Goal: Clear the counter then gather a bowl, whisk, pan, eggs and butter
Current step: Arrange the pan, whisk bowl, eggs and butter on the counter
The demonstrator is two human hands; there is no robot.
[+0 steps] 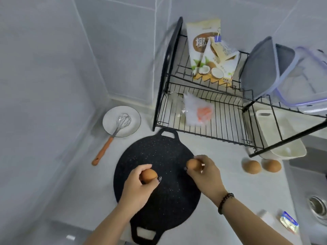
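Observation:
A round black speckled pan point(166, 152) with two loop handles lies flat on the white counter. Over it, my left hand point(137, 188) grips one brown egg point(148, 175) and my right hand point(205, 175) pinches another brown egg point(192, 164). Two more brown eggs point(252, 166) point(272, 165) rest on the counter to the right. A white bowl point(108, 121) stands in the back corner with a wire whisk point(113, 133) leaning in it, its orange handle on the counter. A wrapped butter block point(289, 221) lies at the lower right.
A black wire dish rack point(203, 110) stands behind the pan, holding a coconut-print bag point(206, 50), plastic bags, grey lids and a clear container point(304, 80). A white cutting board point(276, 131) sits under it. The sink point(316, 183) is at the right. Tiled walls close the corner.

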